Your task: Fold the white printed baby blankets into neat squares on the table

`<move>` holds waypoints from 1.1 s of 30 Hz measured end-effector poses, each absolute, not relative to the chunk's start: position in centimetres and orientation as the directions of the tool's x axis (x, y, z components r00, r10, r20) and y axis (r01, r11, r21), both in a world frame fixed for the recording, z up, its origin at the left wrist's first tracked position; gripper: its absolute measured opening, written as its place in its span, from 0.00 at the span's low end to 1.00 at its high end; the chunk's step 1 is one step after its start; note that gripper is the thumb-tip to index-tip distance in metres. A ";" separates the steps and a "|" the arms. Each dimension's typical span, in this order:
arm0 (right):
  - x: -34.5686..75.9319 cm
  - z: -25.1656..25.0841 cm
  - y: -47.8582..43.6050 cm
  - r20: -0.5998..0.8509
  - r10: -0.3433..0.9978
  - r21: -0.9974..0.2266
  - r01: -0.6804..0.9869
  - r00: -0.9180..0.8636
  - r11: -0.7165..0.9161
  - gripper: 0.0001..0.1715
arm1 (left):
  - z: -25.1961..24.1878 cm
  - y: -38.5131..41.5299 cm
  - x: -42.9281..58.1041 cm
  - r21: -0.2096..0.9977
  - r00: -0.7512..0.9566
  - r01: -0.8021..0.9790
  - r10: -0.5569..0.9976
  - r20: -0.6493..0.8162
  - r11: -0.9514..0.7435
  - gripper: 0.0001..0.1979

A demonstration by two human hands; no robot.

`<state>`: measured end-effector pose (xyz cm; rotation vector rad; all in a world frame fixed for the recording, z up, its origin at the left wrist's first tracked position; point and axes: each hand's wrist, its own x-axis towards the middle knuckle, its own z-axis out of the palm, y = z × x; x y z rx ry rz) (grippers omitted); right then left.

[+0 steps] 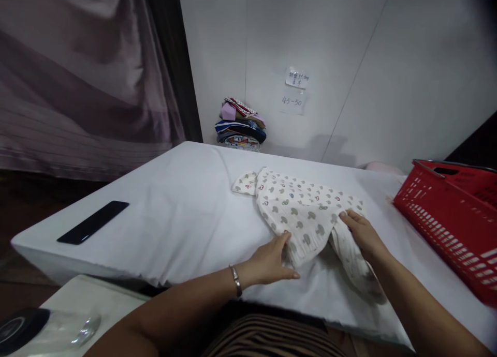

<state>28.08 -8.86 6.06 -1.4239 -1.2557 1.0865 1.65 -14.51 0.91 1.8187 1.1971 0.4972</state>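
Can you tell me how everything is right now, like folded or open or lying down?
Mushroom-print garment: partly spread out, not folded up
Left hand: open, a fingertip touching the garment's edge
Right hand: pinching the garment
Silver bracelet: worn around the left wrist
Black phone: lying flat, screen dark
Clothes pile: folded, stacked
Red basket: upright
White sheet: spread out, wrinkled
Curtain: hanging in folds

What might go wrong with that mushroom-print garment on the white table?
The left hand has thumb and fingers apart, so the mushroom-print garment might slip there. The loose part below the right hand could crease against the white-covered table. The metal bracelet might snag the fabric.
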 end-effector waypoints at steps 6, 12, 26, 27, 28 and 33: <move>26.9 7.7 -8.6 -0.086 0.996 -0.963 0.256 -0.014 -0.080 0.25 | 1.2 -12.3 3.8 0.773 0.224 0.562 0.954 0.202 -0.295 0.27; 30.4 7.3 -6.3 -0.180 0.981 -0.865 0.486 -0.070 -0.124 0.25 | 5.6 -7.3 1.1 0.988 0.021 -0.066 0.990 0.139 -0.138 0.10; 25.0 3.9 -8.9 0.532 0.796 -0.349 0.783 -0.287 0.515 0.16 | 7.8 -5.5 -0.1 0.975 0.226 -0.220 0.973 0.054 -0.003 0.22; 25.5 4.1 -8.5 0.521 0.813 -0.398 0.768 -0.261 0.502 0.16 | 7.8 -5.5 -0.3 0.978 0.235 -0.210 0.971 0.055 -0.004 0.22; 25.9 4.5 -8.2 0.495 0.839 -0.468 0.744 -0.228 0.478 0.16 | 7.7 -5.4 -0.6 0.980 0.244 -0.201 0.968 0.052 -0.002 0.21; 27.1 7.1 -8.1 0.157 0.987 -0.901 0.402 -0.046 0.162 0.18 | 7.2 -5.2 -3.5 0.990 0.389 0.015 0.911 -0.137 0.142 0.14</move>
